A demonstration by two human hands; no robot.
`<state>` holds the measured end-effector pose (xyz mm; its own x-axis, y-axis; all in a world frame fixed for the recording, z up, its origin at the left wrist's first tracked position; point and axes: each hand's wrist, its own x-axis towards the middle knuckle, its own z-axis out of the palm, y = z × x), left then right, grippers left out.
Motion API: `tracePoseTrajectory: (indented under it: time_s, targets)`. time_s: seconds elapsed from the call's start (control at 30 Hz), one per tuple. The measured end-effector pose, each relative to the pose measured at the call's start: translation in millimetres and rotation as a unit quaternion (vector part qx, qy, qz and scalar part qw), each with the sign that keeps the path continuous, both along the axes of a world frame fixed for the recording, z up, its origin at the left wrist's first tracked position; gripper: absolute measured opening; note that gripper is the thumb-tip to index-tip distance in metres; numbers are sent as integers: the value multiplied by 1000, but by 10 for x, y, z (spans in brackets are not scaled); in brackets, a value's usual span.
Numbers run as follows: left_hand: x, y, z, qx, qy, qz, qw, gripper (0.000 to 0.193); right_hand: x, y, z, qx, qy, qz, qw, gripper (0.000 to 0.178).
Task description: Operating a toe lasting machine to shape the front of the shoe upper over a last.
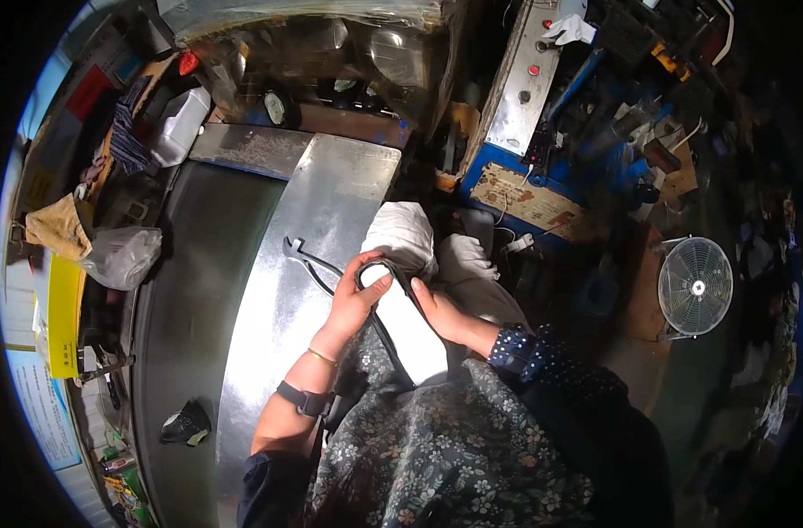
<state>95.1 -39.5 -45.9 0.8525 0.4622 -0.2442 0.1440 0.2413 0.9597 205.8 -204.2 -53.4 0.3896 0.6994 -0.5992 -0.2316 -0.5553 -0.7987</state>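
White piece (410, 334) held in front of us

Our L hand (357, 295) grips the far end w/ thumb pressed on white face, fingers round dark rim; R hand (445, 317) pinches R edge, fingers mostly hidden. Near end's by our floral apron (445, 440), metal bench (265, 352) to L. Pincers (310, 262) beside L hand; can't tell if gripped.

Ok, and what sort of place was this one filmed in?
Most likely a factory or workshop: a dark conveyor-like belt runs beside a metal worktop, and a control panel with red buttons stands ahead.
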Motion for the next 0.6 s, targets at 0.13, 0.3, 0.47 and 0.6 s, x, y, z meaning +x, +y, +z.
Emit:
tracePoseTrajectory:
  time_s: [0.13, 0.3, 0.47, 0.6]
  targets:
    - [111, 59, -30, 45, -10, -9, 999, 44, 58, 110, 102, 66, -234, 96, 965, 54]
    - [232, 121, -112, 53, 56, -30, 997, 48, 21, 272, 87, 52, -635, 145, 757, 38]
    - [269, 258, 185, 70, 73, -195, 976, 72, 341, 4, 51, 117, -265, 144, 946, 43]
    - [219, 356, 271, 24, 84, -244, 966, 75, -100, -486, -482, 177, -112, 59, 976, 65]
